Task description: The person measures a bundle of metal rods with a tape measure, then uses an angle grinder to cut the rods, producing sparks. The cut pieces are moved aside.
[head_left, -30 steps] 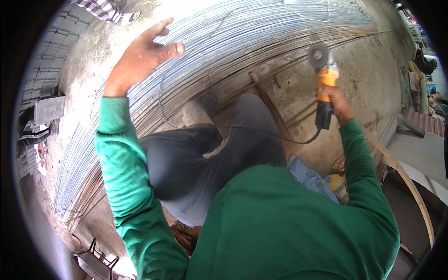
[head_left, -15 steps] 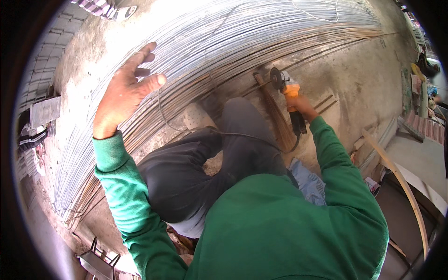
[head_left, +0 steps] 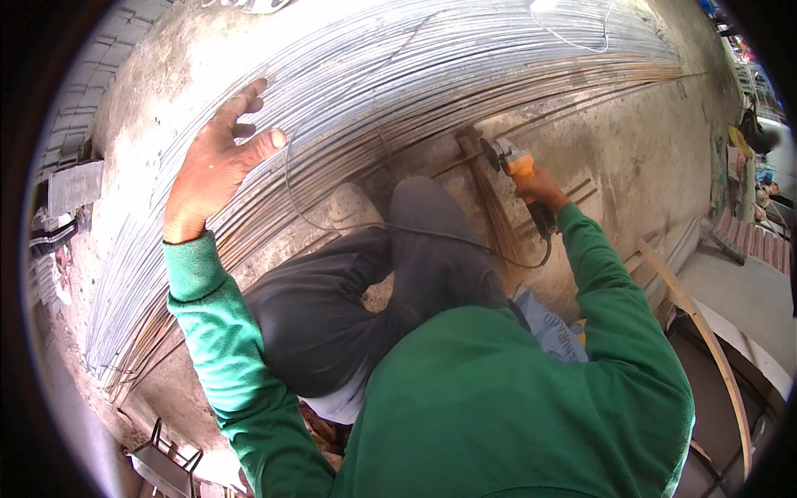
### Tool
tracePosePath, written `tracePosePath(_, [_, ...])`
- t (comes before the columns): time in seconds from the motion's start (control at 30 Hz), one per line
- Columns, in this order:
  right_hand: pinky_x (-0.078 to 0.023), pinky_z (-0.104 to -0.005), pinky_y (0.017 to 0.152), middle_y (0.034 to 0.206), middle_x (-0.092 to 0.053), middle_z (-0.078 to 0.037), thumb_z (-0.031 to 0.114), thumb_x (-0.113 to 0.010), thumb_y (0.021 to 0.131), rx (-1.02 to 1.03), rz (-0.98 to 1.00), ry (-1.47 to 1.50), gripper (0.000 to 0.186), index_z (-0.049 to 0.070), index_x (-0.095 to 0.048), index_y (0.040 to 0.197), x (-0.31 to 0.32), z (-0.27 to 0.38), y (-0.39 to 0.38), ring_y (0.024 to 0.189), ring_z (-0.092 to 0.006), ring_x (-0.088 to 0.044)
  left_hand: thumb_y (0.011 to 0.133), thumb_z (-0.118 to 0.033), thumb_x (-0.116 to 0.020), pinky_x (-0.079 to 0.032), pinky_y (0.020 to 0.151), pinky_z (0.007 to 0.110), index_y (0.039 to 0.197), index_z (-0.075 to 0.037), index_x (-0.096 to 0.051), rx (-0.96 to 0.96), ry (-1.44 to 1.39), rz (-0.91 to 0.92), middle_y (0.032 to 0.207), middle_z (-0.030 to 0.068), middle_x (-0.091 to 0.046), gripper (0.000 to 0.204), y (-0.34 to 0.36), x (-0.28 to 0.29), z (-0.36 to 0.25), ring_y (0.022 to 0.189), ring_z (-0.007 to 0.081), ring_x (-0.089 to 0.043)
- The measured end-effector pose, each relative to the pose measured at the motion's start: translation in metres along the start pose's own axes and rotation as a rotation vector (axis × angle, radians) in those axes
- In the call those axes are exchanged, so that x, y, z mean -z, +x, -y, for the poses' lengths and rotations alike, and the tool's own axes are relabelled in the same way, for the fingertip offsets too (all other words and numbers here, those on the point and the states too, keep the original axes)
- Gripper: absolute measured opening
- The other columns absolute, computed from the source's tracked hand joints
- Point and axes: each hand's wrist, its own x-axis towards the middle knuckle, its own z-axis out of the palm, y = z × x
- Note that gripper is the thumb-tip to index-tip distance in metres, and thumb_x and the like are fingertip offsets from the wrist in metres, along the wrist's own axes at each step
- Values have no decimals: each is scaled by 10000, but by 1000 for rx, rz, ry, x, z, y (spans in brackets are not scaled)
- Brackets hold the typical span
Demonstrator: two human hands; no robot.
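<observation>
My right hand [head_left: 541, 189] grips an orange and black angle grinder [head_left: 521, 166] around its body, with the dark disc facing left. The disc is beside a thin rod, close to the top of a brown broom [head_left: 491, 199] on the ground; whether disc and rod touch I cannot tell. From the grinder's rear a dark cord [head_left: 415, 238] loops across my knee towards the left. My left hand [head_left: 217, 158] is raised with fingers stretched and thumb apart, holding nothing. It appears above the long bundle of metal rods [head_left: 398, 91].
Two short rod pieces [head_left: 573, 199] lie right of the broom. A blue-white printed sack [head_left: 548, 328] is by my right side. A curved wooden strip [head_left: 706, 340] and a grey panel [head_left: 739, 290] stand at the right. A small dark metal frame [head_left: 162, 465] sits lower left.
The view has shifted slightly. My right hand and the grinder are a little further right and nearer. My left hand stays raised and spread, almost in the same place.
</observation>
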Motion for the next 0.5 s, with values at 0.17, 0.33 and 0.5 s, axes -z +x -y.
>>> tracePosePath(0.17, [-514,-370,720,900,-687,-113,225,-764,623,-52,27,7,402,49,-650,966,-4,-3,2,796,-273,-664,754,-522,-738,-516,866,410,1403,-89,-464,6,-45,43,1280,193,-560,827,0,0,14,1024,298,-616])
tracePosePath(0.33, [-510,-357,695,858,-682,-115,218,-763,622,-51,28,-57,409,33,-647,967,-3,-15,6,768,-252,-657,763,-510,-736,-525,855,407,1409,-78,-450,30,-28,55,1265,219,-563,827,5,-2,17,981,292,-641])
tracePosePath(0.5, [-517,-336,650,813,-684,-88,197,-803,573,-121,2,66,417,3,-668,917,-2,4,2,709,-205,-652,797,-486,-722,-495,883,367,1438,-96,-416,85,-12,124,1288,181,-537,810,13,-1,28,1014,249,-607])
